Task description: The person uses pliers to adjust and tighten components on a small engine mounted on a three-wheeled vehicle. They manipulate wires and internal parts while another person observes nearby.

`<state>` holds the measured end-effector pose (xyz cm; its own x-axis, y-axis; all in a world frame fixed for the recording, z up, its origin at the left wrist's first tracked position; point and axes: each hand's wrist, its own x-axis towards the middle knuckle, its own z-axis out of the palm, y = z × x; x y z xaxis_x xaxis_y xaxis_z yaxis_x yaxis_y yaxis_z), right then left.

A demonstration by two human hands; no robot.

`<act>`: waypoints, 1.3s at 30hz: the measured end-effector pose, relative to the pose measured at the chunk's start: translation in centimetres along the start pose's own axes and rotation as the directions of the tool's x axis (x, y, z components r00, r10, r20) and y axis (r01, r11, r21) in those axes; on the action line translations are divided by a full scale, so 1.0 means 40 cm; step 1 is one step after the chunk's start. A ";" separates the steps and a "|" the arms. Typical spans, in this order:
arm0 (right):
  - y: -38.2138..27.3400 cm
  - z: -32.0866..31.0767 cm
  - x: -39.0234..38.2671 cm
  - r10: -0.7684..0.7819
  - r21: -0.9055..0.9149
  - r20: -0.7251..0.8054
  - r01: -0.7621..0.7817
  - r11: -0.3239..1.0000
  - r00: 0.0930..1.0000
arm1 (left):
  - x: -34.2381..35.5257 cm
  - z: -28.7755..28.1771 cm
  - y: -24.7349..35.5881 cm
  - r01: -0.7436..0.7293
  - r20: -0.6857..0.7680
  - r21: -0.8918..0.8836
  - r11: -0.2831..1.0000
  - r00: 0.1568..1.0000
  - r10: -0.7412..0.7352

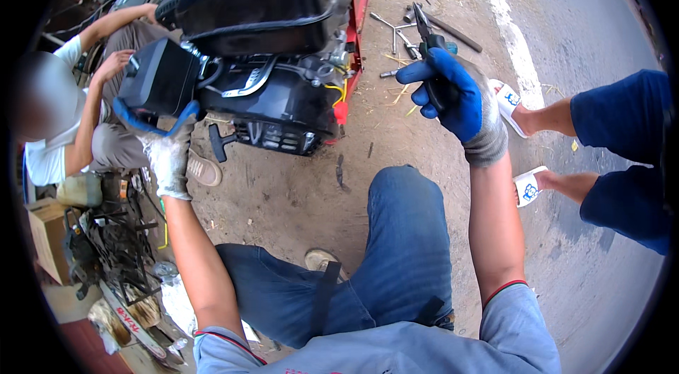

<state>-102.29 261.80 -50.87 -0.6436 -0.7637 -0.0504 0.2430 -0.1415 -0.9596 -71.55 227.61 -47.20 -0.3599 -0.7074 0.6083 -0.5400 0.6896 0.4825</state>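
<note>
My right hand (460, 108), in a blue and grey work glove, is closed round the dark handles of a pair of long-nosed pliers (423, 24), held up with the jaws pointing away from me. One finger sticks out to the left. My left hand (166, 140), gloved too, grips the near end of a black box-shaped cover (159, 77) at the left side of a small engine (283, 101). Its thumb and a finger spread along the cover's lower edge; the other fingers are hidden. Next to the cover hangs a black pull-start handle (221, 142).
A co-worker (53, 105) crouches at the left, one hand near the cover. Another person's sandalled feet (527, 186) stand at the right. A cross wrench (395, 29) and other tools lie on the ground beyond the pliers. Red frame (358, 27) stands beside the engine; clutter and a cardboard box (49, 239) are at left.
</note>
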 end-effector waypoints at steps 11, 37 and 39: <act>0.431 -0.204 -0.293 0.533 0.509 -0.375 -0.312 0.802 0.759 | 0.027 -0.028 -0.021 0.097 0.277 0.244 0.965 0.947 -0.165; 0.016 -0.013 -0.249 0.138 -0.044 -0.096 -0.142 0.989 0.986 | 0.064 -0.039 0.120 -0.054 -0.032 0.056 0.997 0.998 0.056; 0.018 -0.017 -0.262 0.137 -0.024 -0.157 -0.143 0.989 0.978 | 0.068 -0.027 0.136 -0.052 -0.086 0.052 0.997 0.995 0.056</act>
<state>-95.89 270.14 -51.22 -0.7098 -0.6677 -0.2244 0.3147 -0.0156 -0.9490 -74.64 229.61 -42.25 -0.3232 -0.6515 0.6863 -0.5593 0.7166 0.4168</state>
